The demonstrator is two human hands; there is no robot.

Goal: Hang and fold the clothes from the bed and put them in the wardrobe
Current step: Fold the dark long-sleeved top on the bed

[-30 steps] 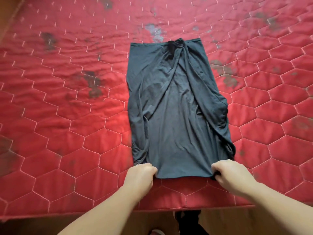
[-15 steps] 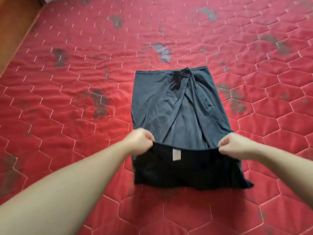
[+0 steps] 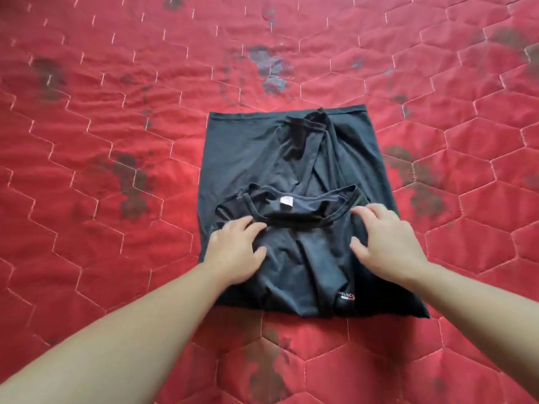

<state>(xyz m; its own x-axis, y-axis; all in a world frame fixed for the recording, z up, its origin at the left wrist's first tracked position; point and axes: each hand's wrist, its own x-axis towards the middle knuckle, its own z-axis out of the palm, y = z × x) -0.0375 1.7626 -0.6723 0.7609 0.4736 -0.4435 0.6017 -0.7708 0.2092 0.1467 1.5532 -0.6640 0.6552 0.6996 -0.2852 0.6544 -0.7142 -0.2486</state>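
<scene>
A dark grey T-shirt (image 3: pixel 271 153) lies on the red quilted bed (image 3: pixel 116 199), sleeves tucked in and its near part folded up over the middle. The neckline with a white label sits on top, facing me, and a small logo shows at the lower right. My left hand (image 3: pixel 236 252) rests flat on the left of the folded layer, fingers spread. On the right side of that layer my right hand (image 3: pixel 385 240) lies flat, fingers apart. Neither hand grips the cloth.
The red bed cover has a hexagon stitch pattern and several dark worn patches. It fills the whole view around the shirt. No other clothes or furniture show.
Both hands carried the collar end of the shirt away from me over the body, laid it down and let go. They now press flat on the folded layer.
</scene>
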